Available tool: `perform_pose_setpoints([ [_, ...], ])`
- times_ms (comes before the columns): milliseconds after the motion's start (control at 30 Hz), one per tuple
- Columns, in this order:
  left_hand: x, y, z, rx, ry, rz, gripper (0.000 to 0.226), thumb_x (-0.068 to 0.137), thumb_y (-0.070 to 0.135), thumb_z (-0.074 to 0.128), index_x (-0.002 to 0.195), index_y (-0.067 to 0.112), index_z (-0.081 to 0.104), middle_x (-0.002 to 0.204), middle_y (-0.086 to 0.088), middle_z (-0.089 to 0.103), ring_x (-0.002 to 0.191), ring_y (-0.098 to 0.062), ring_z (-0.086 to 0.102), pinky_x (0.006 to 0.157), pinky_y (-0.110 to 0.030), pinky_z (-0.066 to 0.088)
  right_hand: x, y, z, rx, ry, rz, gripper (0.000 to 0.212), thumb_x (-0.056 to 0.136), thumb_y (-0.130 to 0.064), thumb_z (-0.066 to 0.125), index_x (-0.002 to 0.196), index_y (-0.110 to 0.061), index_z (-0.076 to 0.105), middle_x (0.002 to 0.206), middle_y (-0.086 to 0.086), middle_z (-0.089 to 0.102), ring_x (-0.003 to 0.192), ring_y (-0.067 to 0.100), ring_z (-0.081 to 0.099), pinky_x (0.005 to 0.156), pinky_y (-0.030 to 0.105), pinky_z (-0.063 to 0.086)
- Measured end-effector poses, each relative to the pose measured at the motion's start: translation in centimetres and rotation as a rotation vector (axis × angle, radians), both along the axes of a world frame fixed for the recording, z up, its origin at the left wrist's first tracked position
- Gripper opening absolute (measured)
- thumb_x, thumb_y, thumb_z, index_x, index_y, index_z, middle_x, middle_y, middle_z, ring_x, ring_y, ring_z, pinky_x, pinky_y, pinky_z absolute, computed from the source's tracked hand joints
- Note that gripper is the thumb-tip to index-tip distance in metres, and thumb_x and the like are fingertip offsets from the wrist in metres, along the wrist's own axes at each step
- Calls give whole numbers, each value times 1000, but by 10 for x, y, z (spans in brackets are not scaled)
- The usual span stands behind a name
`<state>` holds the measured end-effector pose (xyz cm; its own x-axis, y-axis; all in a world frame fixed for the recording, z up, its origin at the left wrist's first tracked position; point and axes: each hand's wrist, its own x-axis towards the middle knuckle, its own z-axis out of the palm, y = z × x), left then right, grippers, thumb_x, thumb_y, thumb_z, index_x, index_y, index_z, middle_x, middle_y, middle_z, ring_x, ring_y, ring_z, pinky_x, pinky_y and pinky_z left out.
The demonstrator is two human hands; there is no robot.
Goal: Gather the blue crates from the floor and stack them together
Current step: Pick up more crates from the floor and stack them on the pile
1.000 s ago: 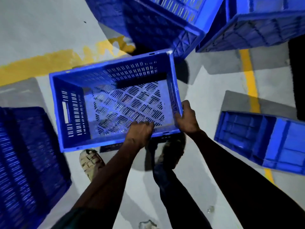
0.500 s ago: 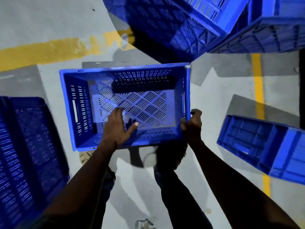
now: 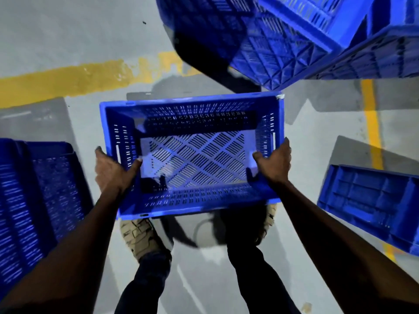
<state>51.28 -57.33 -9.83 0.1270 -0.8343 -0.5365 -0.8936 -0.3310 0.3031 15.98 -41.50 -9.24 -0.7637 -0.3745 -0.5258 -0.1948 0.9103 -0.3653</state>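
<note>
The person holds one blue crate (image 3: 192, 155) up off the floor (image 3: 68, 41), right in front of the body and above the two shoes. The crate is open side up and has nothing in it, and its bottom is full of little slots. The left hand (image 3: 112, 171) grips the left short wall, with the thumb inside and the fingers around the outside. The right hand (image 3: 274, 159) grips the right short wall the same way. Both hands are wrapped on the crate, one on each end, so it sits level between them. This looks like the carrying step: one crate is picked up and needs a place to go. On the far right there is a pile of blue crates (image 3: 283, 41), tilted in the view, and it may be the stack. More crates lie on the floor, a dark one on the left (image 3: 34, 200) and a flipped one on the right (image 3: 371, 200). The next move would most likely be to walk the held crate to the pile and line up its corners with the crate below. It must go down flat, or it could sit crooked and slide. A yellow line (image 3: 68, 82) runs across the floor on the far side.
</note>
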Motion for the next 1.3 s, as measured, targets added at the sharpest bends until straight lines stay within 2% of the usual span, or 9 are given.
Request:
perform_pose_setpoints([
  [167, -2, -4, 9, 137, 149, 249, 63, 81, 44, 74, 110, 13, 28, 114, -13, 53, 108, -35, 58, 87, -43, 50, -10, -7, 9, 6, -44, -135, 75, 73, -32, 79, 131, -1, 43, 134, 19, 52, 119, 35, 55, 96, 38, 46],
  [267, 2, -1, 32, 92, 123, 300, 66, 81, 37, 77, 115, 13, 26, 124, -19, 53, 113, -35, 56, 91, -43, 47, -8, -21, 26, -49, -72, -198, 48, 64, -37, 77, 99, -12, 54, 114, 15, 64, 101, 32, 65, 87, 40, 55],
  [400, 28, 16, 83, -2, 90, 389, 66, 80, 37, 78, 116, 11, 30, 130, -26, 52, 117, -41, 54, 96, -46, 44, -2, -28, 48, -145, -95, -125, 58, 52, -50, 67, 97, -14, 68, 98, 9, 70, 87, 28, 69, 76, 47, 60],
  [567, 47, 34, 180, -74, 96, 461, 64, 81, 36, 77, 114, 13, 28, 129, -30, 51, 116, -41, 54, 95, -44, 42, 27, -40, 153, -250, -171, -97, 33, 63, -27, 68, 86, -4, 70, 82, 18, 73, 73, 33, 71, 66, 51, 60],
  [667, 56, 43, 253, -132, 86, 448, 65, 83, 38, 74, 120, 4, 33, 130, -32, 50, 116, -43, 53, 96, -44, 40, 32, -31, 206, -260, -171, -124, 41, 63, -35, 69, 95, -8, 69, 90, 14, 73, 81, 31, 72, 74, 49, 60],
  [800, 77, 57, 361, -210, 112, 421, 87, 72, 55, 66, 127, -6, 37, 119, -32, 54, 106, -44, 56, 88, -48, 43, 38, -19, 292, -288, -147, -177, 77, 59, -55, 64, 116, -4, 59, 107, 20, 66, 93, 31, 68, 87, 51, 56],
  [933, 95, 72, 459, -283, 144, 485, 87, 73, 55, 68, 127, -5, 37, 117, -31, 56, 103, -45, 57, 87, -48, 43, 83, -31, 437, -260, -78, -202, 71, 76, -41, 70, 128, 1, 46, 127, 19, 53, 115, 35, 56, 107, 49, 36],
  [1100, 122, 112, 548, -396, 162, 624, 76, 80, 39, 77, 129, -4, 37, 123, -32, 56, 110, -43, 57, 90, -45, 43, 114, -31, 523, -373, -5, -132, 72, 84, -39, 69, 134, 3, 40, 134, 22, 49, 126, 38, 47, 107, 45, 28],
  [1300, 149, 192, 598, -538, 216, 855, 66, 80, 35, 78, 120, -1, 40, 116, -28, 59, 105, -39, 61, 88, -43, 44, 141, -38, 581, -569, -128, 29, 71, 82, -31, 75, 134, 4, 43, 136, 24, 49, 125, 36, 50, 101, 34, 31],
])
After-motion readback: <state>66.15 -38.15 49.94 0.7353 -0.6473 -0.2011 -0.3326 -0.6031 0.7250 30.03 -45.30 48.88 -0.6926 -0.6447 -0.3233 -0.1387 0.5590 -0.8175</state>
